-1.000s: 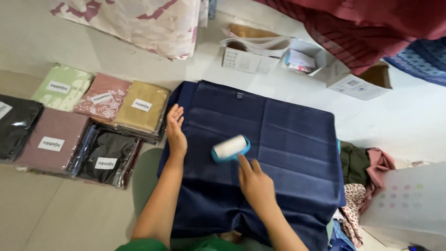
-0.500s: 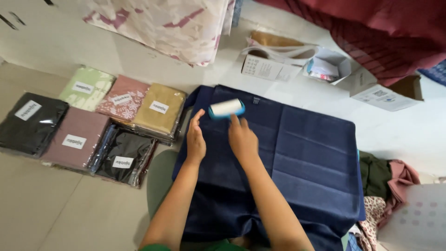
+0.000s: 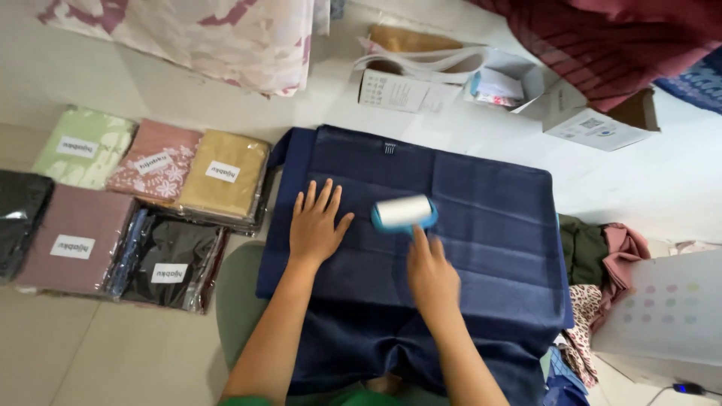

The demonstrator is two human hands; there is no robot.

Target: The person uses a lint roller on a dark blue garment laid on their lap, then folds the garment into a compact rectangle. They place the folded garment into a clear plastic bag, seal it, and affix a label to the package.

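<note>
A folded navy blue cloth (image 3: 481,218) lies spread flat on the floor in front of me. My left hand (image 3: 316,222) presses flat on its left part, fingers spread. My right hand (image 3: 430,274) grips the blue handle of a lint roller (image 3: 404,212), whose white roll rests on the cloth near its middle, just right of my left hand. The handle itself is mostly hidden under my fingers.
Several packaged folded fabrics in green, pink, mustard, mauve and black (image 3: 150,203) lie on the floor at the left. Open cardboard boxes (image 3: 481,86) stand beyond the cloth. A heap of loose clothes (image 3: 602,263) and a white box (image 3: 665,316) sit at the right.
My right hand has drawn the lint roller back toward me from the cloth's far edge to its middle. My left hand stays pressed on the cloth.
</note>
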